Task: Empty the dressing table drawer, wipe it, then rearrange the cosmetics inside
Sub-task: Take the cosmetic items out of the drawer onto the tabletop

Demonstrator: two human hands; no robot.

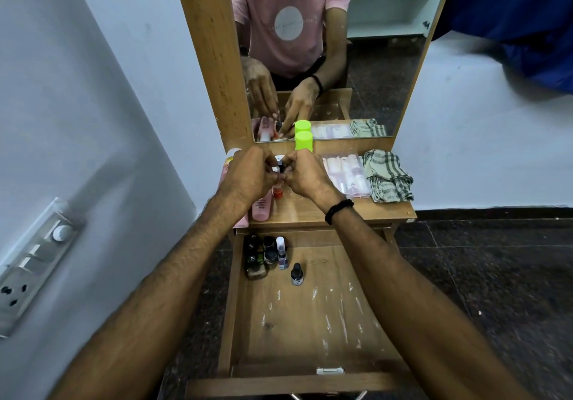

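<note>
The wooden drawer (310, 322) stands pulled out below the dressing table top (310, 213). In its far left corner stand several small dark bottles (257, 257), a white-capped bottle (281, 252) and a dropper bottle (297, 274). Above the table top my left hand (248, 176) and my right hand (305, 174) meet, fingers curled round small cosmetic items (278, 167), a silver-and-black piece showing between them. Under the hands lie a pink bottle (262, 209) and a red-capped item (277, 191). What each hand grips is mostly hidden.
A green-capped container (304, 141) stands at the mirror's (356, 58) foot. A clear box of pink tubes (347, 174) and a folded checked cloth (387, 176) lie on the right of the table top. Wall sockets (31, 269) at left, dark floor (480, 275) around.
</note>
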